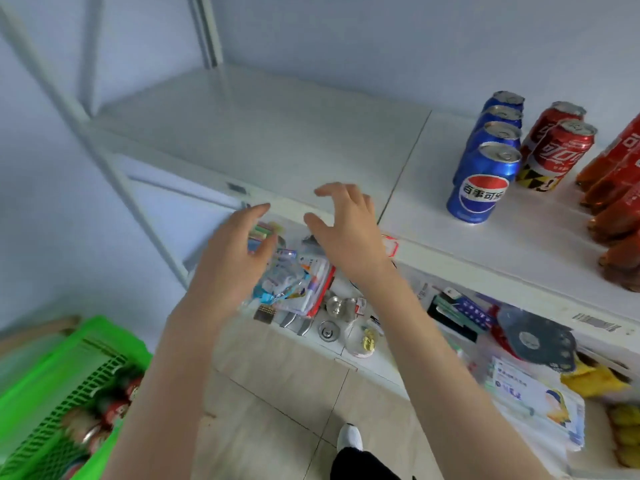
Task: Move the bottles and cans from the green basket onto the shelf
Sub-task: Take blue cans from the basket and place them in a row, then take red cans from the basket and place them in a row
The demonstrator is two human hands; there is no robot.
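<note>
nearest the camera, a white shoe (349, 437) is seen on the tiled floor (277, 393), below and between the two forearms. the green basket (41, 393) is placed low and to the left of the left forearm, well apart from both hands; blurred bottles and cans (114, 407) with red and white labels are still held inside it.

both arms are stretched forward and up. the left hand (235, 258) is held open, fingers loosely spread, and nothing is gripped by it. the right hand (349, 233) is likewise held open just beside it, fingers spread and slightly bent, with nothing grasped. both hands are blurred.

under the hands a lower shelf (381, 368) is seen, crowded with small goods: clear plastic packets (294, 282) lie directly beneath the palms, and a dark round disc (535, 341) lies further to the right of the right forearm.

beyond the fingertips the white upper shelf (263, 133) is reached; its front edge is passed over by the fingers of the right hand, though contact cannot be told. on this shelf, well to the right of the right hand, a row of four blue cans (485, 181) is set upright, one behind another. just right of them two red cans (557, 150) are stood, and further right a row of red-labelled bottles (616, 188) is cut off by the frame edge. a pale wall (346, 36) is seen behind.
</note>
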